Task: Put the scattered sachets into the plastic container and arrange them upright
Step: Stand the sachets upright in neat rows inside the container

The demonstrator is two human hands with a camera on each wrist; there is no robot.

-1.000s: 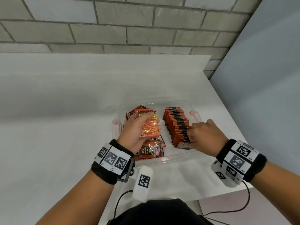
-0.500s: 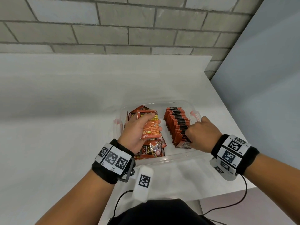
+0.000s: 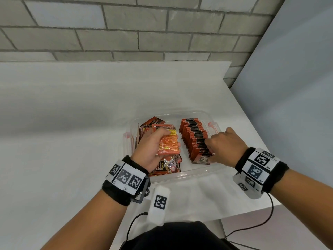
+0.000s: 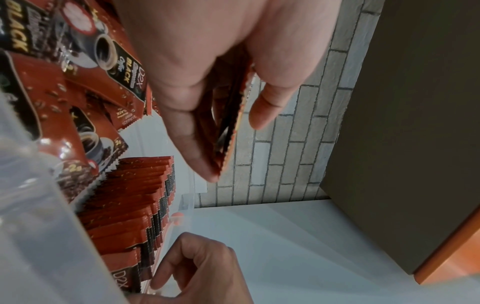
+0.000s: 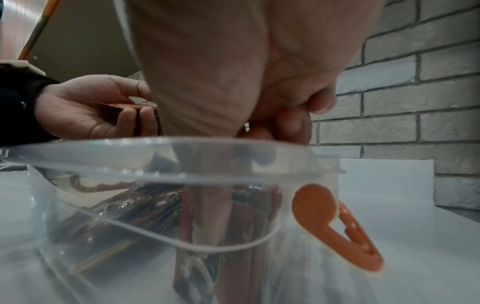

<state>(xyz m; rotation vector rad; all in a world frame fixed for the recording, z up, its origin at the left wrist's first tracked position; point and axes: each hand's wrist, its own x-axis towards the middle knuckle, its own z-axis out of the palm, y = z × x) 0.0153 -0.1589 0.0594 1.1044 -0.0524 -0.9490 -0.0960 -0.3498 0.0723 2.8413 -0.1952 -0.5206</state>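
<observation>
Inside clear container (image 3: 191, 173): upright sachet row (image 3: 193, 136), loose sachets (image 3: 167, 166)

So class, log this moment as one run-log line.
left hand: holds sachets | right hand: steadies upright row | plastic container: partly sorted

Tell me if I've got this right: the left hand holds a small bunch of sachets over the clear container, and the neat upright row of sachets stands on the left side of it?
Not quite. The upright row of sachets stands on the right side of the container, by the right hand, as the head view shows. The left hand does hold a bunch of sachets over it.
</observation>
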